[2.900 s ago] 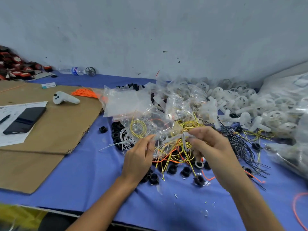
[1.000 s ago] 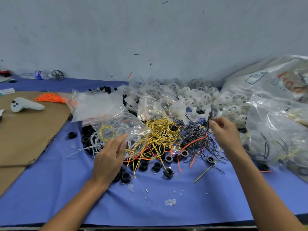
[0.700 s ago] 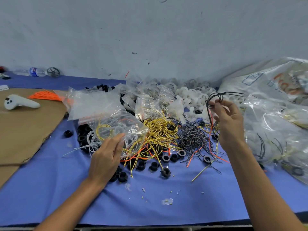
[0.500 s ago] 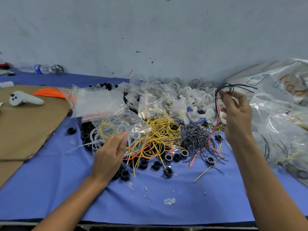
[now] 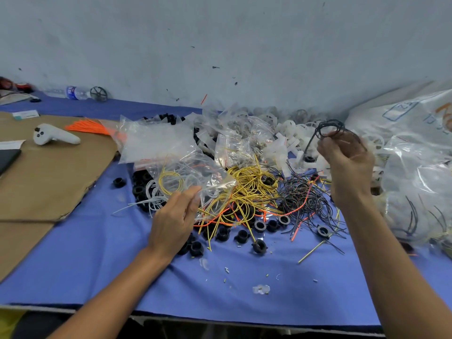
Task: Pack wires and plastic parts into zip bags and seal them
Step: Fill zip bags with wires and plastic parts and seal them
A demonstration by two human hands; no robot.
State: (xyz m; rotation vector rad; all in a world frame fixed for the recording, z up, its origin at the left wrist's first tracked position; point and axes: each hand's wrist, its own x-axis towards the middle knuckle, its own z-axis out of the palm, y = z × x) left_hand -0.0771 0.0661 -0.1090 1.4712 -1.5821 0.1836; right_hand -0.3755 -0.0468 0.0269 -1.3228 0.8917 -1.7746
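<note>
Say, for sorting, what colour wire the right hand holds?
Black wire, right hand; head view.

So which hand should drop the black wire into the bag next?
Right. The right hand pinches the coiled black wire above the pile, while the left hand holds the zip bag.
</note>
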